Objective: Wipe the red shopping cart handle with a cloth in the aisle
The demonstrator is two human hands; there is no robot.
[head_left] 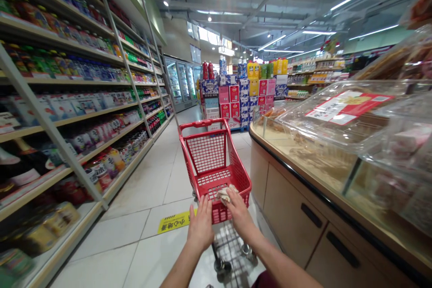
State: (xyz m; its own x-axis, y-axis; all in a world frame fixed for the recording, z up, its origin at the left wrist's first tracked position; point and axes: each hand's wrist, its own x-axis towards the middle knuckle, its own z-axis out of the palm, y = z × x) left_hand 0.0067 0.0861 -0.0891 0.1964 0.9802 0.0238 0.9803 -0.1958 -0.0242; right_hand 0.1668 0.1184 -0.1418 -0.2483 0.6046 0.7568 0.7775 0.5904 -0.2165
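Tiled supermarket aisle, stocked drink shelving along left. Red shopping cart straight ahead, close. Left hand nearly flat, fingers extended, at cart's near-left corner; can't tell if touching. Right hand half-curled, holding crumpled pale cloth at near rim.

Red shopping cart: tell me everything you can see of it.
The red cart looks plastic, with gridded basket walls and a bar across its raised far end. It stands upright on the tiled floor, left of the counter, with dark wheels below. The right hand holds a pale, crumpled cloth at its near rim; the left hand lies flat there, contact unclear.
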